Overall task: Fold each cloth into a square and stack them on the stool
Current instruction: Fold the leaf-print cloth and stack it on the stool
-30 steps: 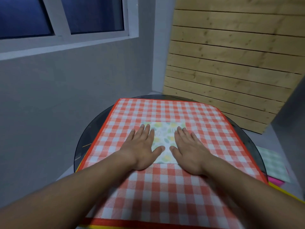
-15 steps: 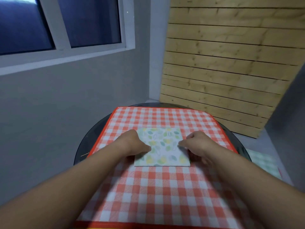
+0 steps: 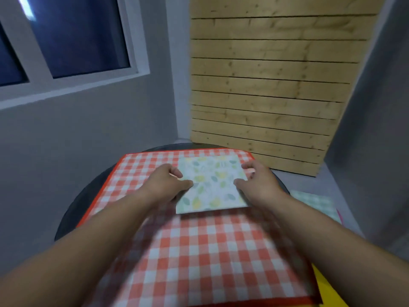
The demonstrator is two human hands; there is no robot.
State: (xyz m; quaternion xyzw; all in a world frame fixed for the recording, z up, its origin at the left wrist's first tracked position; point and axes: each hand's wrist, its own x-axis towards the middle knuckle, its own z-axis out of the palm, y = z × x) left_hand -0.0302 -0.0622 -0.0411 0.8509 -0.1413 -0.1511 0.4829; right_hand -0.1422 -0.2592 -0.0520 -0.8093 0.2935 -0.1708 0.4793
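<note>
Both hands pinch the folded leaf-print cloth by its side edges, over the far half of the red-checked cloth.

The left hand (image 3: 164,181) grips the leaf-print cloth (image 3: 212,185) at its 9 o'clock edge, thumb laid on top and fingers curled in; the right hand (image 3: 257,181) does the same at 3 o'clock, thumb on top, fingers bent round near the far corner. Both forearms reach forward, coming in from 7 and 5 o'clock, wrists low. The cloth is a neat near-square; whether it is lifted clear cannot be told. Under it the red-checked cloth (image 3: 199,251) lies spread across a round dark top (image 3: 88,191). At 3 o'clock, beyond the top's rim, lies a pale green checked cloth (image 3: 316,202). A wooden slat panel (image 3: 265,85) stands at 12 o'clock and a window (image 3: 66,36) at 10 o'clock.
</note>
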